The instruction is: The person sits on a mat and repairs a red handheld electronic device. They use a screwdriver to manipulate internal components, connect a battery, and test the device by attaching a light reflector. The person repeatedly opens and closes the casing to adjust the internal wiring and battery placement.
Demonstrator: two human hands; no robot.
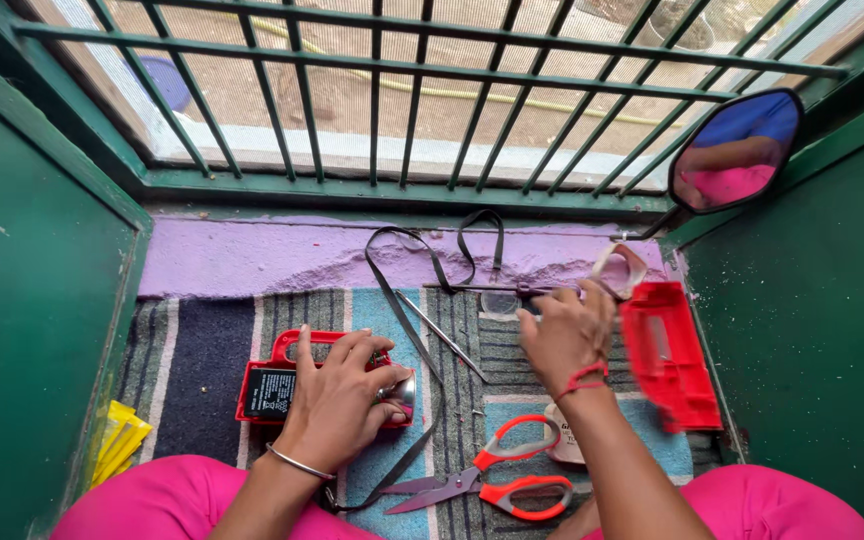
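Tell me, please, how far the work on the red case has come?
Done: the red case lies open, its red cover set aside at right. In hand: the left hand rests on the case; the right hand reaches small parts. Left: the cover is not yet on.

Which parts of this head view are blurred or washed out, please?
In the head view, the red plastic cover beside the right hand is smeared by motion blur; the left hand on the open red case is sharp; daylight behind the window grille is bright and pale; straight bars bow from wide-angle distortion.
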